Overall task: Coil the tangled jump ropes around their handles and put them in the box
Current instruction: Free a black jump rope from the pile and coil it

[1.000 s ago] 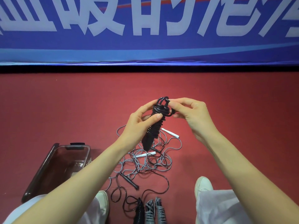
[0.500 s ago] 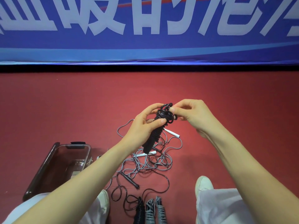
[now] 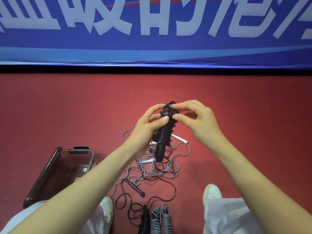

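Under the left grip (image 3: pixel 143 127), which clasps the coiled black rope (image 3: pixel 164 134), lies a rope tangle (image 3: pixel 152 169); the right grip (image 3: pixel 197 119) seemingly pinches its top loop.

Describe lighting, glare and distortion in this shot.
Head view: little bending, the banner edge runs nearly straight; the floor is brightest mid-frame and dims sideways; the box wall shows pale reflections; left hand, right hand and coiled rope are sharp.
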`<state>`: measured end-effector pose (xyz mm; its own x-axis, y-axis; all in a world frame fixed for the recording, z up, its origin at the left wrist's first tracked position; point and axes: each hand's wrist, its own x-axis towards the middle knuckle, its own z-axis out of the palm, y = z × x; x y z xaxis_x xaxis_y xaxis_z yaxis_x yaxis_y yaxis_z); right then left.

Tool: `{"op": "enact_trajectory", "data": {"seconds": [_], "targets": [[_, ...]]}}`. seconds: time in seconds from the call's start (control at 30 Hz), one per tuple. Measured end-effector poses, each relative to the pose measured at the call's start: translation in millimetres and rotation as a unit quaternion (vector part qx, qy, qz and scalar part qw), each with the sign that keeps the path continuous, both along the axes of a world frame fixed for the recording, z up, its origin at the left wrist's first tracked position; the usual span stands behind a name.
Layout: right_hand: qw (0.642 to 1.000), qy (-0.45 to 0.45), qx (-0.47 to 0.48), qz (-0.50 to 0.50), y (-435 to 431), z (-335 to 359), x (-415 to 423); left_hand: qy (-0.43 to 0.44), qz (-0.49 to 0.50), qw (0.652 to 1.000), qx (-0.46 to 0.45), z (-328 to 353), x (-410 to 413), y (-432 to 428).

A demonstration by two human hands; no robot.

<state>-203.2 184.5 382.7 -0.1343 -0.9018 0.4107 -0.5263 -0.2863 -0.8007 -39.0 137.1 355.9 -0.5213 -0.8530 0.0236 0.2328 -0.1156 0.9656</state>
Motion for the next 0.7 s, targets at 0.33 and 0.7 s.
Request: {"op": "enact_trajectory", "data": {"seconds": [0.33,0.7], "targets": [[0.991,-0.129,0.029,0.006,-3.4,-0.7,5.6,-0.011,-0.007,1.000,-0.021,5.9,7.0,-3.7],[0.977,-0.174,0.077,-0.094,-8.1,-2.6,3.4,-0.125,-0.032,0.979,-0.156,6.6,7.2,-2.6]]}}
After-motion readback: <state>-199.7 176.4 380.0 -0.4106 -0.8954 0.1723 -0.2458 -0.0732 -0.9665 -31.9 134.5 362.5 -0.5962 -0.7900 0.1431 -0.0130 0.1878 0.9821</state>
